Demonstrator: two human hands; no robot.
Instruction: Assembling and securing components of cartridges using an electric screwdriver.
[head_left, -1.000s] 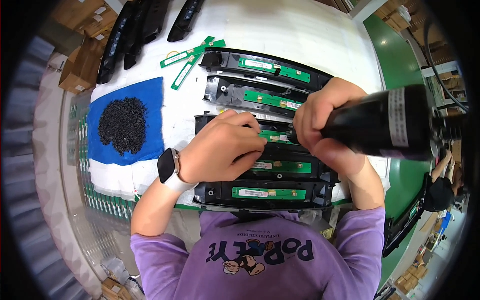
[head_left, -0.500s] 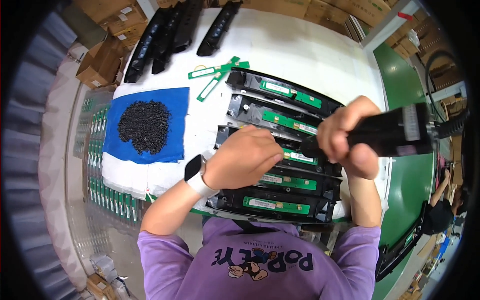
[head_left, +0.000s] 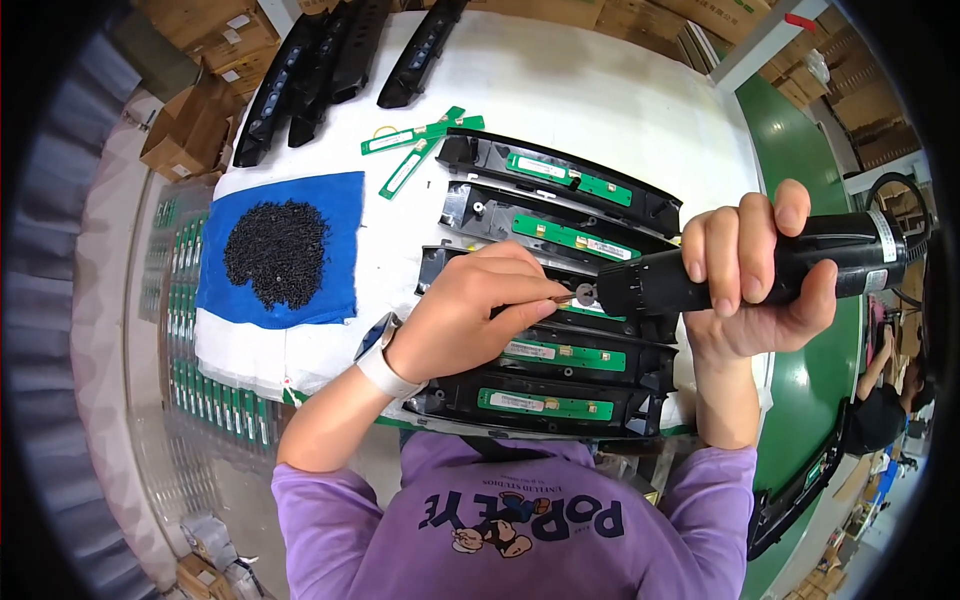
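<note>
My right hand (head_left: 760,270) is wrapped around a black electric screwdriver (head_left: 830,255), held almost level with its nose to the left. My left hand (head_left: 490,305), a watch on its wrist, is pinched close at the screwdriver's metal tip (head_left: 586,294). Whatever sits between those fingertips is too small to make out. Both hands are above a row of long black plastic housings (head_left: 655,205). Green circuit boards (head_left: 545,400) with white labels lie in the housings. The middle housing is partly hidden by my left hand and the screwdriver.
On the left, a heap of small black screws (head_left: 275,255) rests on a blue cloth (head_left: 335,300). Loose green boards (head_left: 405,170) lie beyond it. More black housings (head_left: 420,55) stand at the far left of the white table. A co-worker (head_left: 880,415) is at far right.
The screwdriver has swung so its nose and metal tip show beside my left fingertips. My right hand has shifted right and turned, its fingers now seen along the grip. My left hand stays pinched.
</note>
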